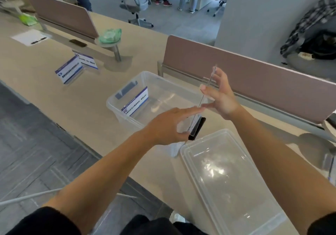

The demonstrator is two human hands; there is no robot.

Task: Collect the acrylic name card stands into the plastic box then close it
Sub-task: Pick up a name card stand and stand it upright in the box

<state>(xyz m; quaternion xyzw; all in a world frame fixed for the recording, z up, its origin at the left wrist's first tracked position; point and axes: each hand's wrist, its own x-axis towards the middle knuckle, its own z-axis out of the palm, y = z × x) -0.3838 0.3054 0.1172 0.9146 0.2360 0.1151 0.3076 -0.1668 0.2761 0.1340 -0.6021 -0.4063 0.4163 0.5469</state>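
A clear plastic box [116, 105] stands open on the beige desk, with one name card stand [135, 101] leaning inside it at the left. Both hands hold another acrylic name card stand [197, 123], seen edge-on, above the box's near right corner. My left hand [167, 125] grips its lower end by the black base. My right hand [221, 96] pinches its upper edge. The box's clear lid [231, 178] lies flat on the desk to the right of my arms. Two more name card stands [70, 69] [87, 61] stand further left on the desk.
Brown desk dividers [254, 76] rise behind the box and at the far left. A green bag [110, 35] sits on a round post, a dark object and white paper [29, 37] lie beyond. People and office chairs stand in the background. The desk edge runs along my left.
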